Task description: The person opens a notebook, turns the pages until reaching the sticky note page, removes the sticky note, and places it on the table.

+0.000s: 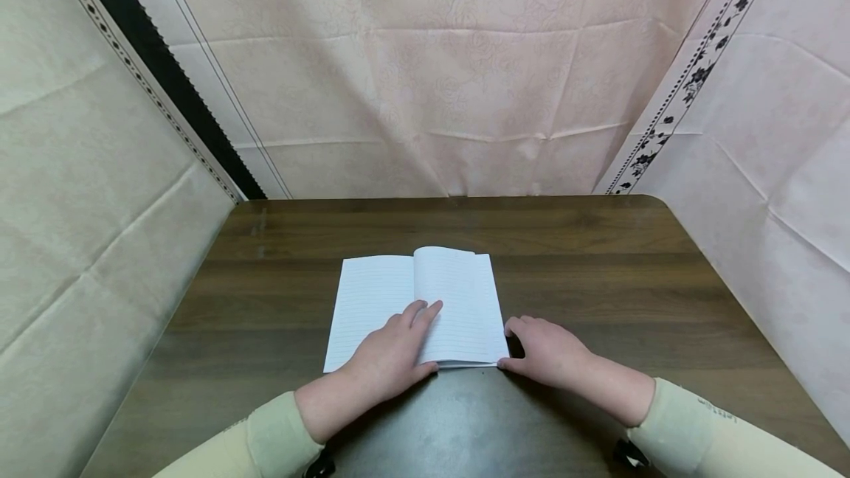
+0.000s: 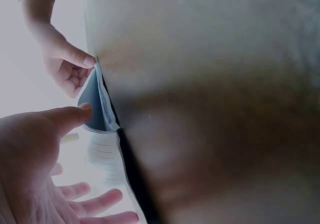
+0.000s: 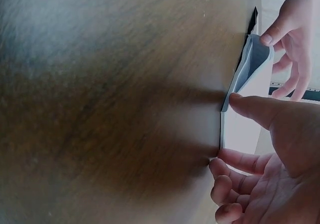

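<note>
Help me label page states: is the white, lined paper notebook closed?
No, the notebook lies open on the brown, wood-grained table, lined pages showing on both sides.

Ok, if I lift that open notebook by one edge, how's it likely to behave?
The notebook will probably flop rather than stay stiff, since a page already bows up from the sheets below. It's likely light, being a thin stack. Lying flat, it's unlikely to roll or tip, but may slide on the smooth-looking table.
</note>
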`<state>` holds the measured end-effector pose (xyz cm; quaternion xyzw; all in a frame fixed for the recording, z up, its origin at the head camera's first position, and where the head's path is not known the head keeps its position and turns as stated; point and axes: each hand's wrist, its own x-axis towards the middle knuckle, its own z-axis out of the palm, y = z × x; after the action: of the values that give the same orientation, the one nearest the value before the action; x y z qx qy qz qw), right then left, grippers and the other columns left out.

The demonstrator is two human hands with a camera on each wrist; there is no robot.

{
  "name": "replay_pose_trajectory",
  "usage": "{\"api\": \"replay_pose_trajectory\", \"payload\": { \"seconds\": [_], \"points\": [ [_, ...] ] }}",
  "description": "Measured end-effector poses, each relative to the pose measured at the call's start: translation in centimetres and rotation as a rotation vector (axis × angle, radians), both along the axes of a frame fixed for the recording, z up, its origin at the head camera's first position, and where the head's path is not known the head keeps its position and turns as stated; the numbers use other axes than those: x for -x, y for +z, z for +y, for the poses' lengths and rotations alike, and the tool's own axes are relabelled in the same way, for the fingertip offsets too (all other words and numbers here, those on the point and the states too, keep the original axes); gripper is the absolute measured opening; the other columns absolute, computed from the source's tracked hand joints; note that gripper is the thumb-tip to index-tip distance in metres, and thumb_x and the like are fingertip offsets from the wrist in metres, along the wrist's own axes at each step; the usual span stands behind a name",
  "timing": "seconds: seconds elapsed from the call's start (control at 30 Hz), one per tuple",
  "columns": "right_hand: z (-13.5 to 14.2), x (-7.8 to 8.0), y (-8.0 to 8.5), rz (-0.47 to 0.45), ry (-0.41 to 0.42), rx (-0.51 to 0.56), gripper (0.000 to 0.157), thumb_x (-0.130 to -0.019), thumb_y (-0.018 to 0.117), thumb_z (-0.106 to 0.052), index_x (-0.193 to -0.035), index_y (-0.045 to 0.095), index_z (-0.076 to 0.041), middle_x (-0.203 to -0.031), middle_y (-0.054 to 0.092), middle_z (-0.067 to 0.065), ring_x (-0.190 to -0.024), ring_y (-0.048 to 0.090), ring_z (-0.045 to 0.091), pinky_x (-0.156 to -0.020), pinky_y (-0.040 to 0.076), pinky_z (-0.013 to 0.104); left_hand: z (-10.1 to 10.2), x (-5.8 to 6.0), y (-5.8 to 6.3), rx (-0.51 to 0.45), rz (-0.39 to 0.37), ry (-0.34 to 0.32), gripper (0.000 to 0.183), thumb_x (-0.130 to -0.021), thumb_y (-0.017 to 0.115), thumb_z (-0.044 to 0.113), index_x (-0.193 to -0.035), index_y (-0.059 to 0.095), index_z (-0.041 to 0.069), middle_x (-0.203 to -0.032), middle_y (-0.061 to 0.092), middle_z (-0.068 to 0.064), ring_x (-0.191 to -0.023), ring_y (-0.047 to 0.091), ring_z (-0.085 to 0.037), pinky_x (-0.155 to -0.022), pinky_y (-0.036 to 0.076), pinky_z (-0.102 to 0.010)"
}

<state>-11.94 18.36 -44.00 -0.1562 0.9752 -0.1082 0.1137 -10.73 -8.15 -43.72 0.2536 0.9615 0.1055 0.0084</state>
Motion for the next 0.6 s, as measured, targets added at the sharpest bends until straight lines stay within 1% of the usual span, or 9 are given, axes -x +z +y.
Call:
{"api": "replay_pose_trajectory", "payload": {
  "seconds": [0.23, 0.37, 0.6],
  "points": [
    [0.00, -0.03, 0.01, 0.001, 0.002, -0.003, 0.039, -0.072, 0.073, -0.047, -0.095, 0.059, -0.019, -0.084, 0.055, -0.008, -0.070, 0.048, 0.009, -0.068, 0.042, 0.031, -0.14, 0.27, 0.23, 0.001, -0.019, 0.027, 0.099, -0.072, 0.072, 0.053, -0.148, 0.015, 0.025, -0.143, 0.033, -0.005, -0.111, 0.053, -0.025, -0.060, 0.049, -0.035],
    [-0.06, -0.02, 0.07, -0.003, 0.004, -0.009, 0.040, -0.072, 0.073, -0.048, -0.095, 0.059, -0.019, -0.083, 0.055, -0.008, -0.069, 0.048, 0.009, -0.067, 0.042, 0.031, -0.31, 0.37, 0.30, -0.005, -0.027, 0.041, 0.103, -0.070, 0.073, 0.054, -0.148, 0.013, 0.026, -0.143, 0.033, -0.004, -0.110, 0.053, -0.024, -0.059, 0.047, -0.033],
    [-0.12, 0.04, 0.04, -0.011, 0.007, -0.021, 0.040, -0.072, 0.073, -0.048, -0.096, 0.060, -0.019, -0.084, 0.056, -0.007, -0.069, 0.047, 0.010, -0.066, 0.042, 0.031, -0.61, 0.46, 0.29, -0.039, -0.036, 0.043, 0.106, -0.070, 0.074, 0.053, -0.149, 0.008, 0.028, -0.144, 0.031, -0.002, -0.108, 0.054, -0.023, -0.057, 0.046, -0.031]
  ]
}}
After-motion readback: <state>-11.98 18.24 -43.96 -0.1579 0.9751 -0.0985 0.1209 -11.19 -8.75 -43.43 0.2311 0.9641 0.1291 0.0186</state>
